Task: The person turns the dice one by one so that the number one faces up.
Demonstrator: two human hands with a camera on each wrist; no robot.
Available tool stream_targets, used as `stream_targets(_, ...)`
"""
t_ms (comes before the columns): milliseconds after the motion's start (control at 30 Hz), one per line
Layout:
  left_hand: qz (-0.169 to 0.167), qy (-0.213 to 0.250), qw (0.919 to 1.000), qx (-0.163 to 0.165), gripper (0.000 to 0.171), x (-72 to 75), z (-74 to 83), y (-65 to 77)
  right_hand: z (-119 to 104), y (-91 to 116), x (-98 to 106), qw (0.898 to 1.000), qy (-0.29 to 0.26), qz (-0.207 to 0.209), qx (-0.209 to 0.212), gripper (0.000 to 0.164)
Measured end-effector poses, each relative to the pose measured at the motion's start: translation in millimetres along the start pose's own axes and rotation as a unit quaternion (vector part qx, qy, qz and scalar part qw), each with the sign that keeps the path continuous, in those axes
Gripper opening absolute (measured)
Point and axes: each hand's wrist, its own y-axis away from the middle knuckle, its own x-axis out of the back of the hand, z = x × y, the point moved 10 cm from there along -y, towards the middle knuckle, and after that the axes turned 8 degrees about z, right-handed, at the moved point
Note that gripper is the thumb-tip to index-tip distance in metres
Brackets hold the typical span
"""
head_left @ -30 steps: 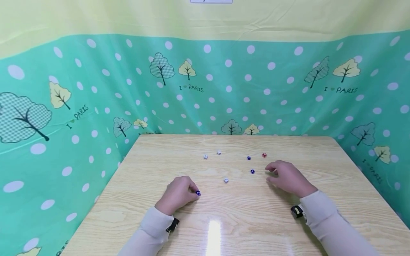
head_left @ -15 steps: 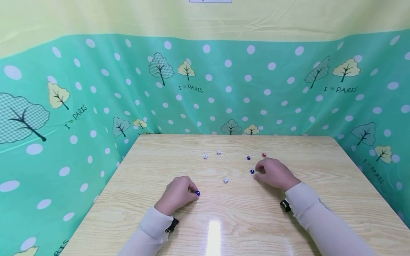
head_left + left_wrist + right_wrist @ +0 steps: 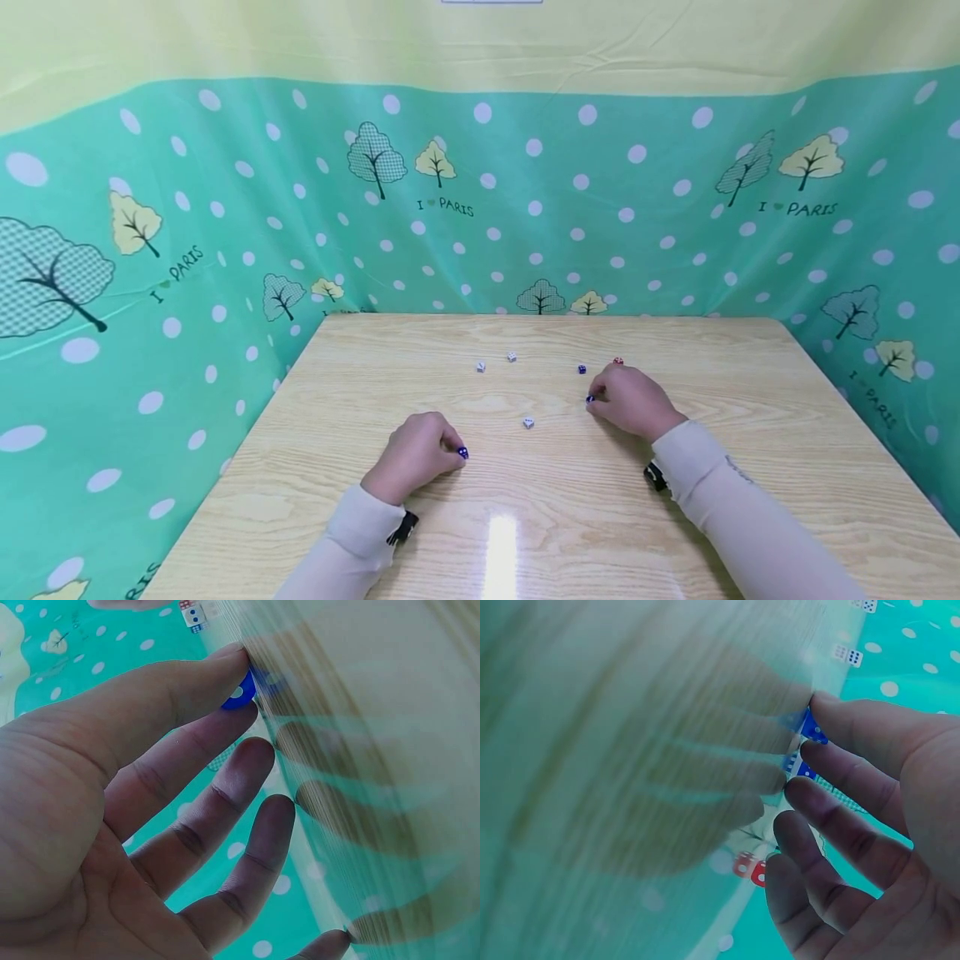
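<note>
My left hand (image 3: pixel 416 458) pinches a dark blue die (image 3: pixel 462 453) on the wooden table (image 3: pixel 360 383). In the left wrist view that blue die (image 3: pixel 238 694) shows between thumb and index fingertips, the other fingers spread against the tabletop. My right hand (image 3: pixel 633 402) has its thumb and index finger on a second blue die (image 3: pixel 590 400), which also sits at the table surface. The right wrist view shows this die (image 3: pixel 814 727) between those two fingertips, partly covered. Just beyond the right hand lie another blue die (image 3: pixel 582 369) and a red die (image 3: pixel 618 361), partly hidden by the knuckles.
A white die (image 3: pixel 528 422) lies between the hands. Two more white dice, one (image 3: pixel 481 367) left of the other (image 3: pixel 512 357), lie farther back. A green and yellow patterned curtain (image 3: pixel 525 192) surrounds the table's back and sides.
My right hand has moved left to the second blue die and closed its thumb and index finger on it. The left hand stays in place with its die.
</note>
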Motion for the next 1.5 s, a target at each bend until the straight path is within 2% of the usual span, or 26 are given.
stream_targets(433, 0.001, 0.001, 1.0, 0.0, 0.011, 0.1, -0.1, 0.1, -1.9, 7.9, 0.3, 1.0, 0.011, -0.008, -0.002, 0.01)
stream_targets(800, -0.002, -0.001, 1.0, 0.006, 0.012, 0.2, -0.1, 1.3, -16.4, 37.2, 5.8, 0.999, 0.014, -0.001, 0.031, 0.013)
stream_targets(1167, 0.0, 0.0, 1.0, 0.004, 0.012, 0.1, 2.3, 2.3, -21.8, 70.5, 14.0, 1.0, 0.01, -0.003, 0.023, 0.014)
stream_targets(1500, 0.004, -0.001, 1.0, -0.001, 0.012, 0.4, 1.7, 1.8, -32.0, 92.8, 22.3, 0.999, 0.002, 0.009, 0.046, 0.018)
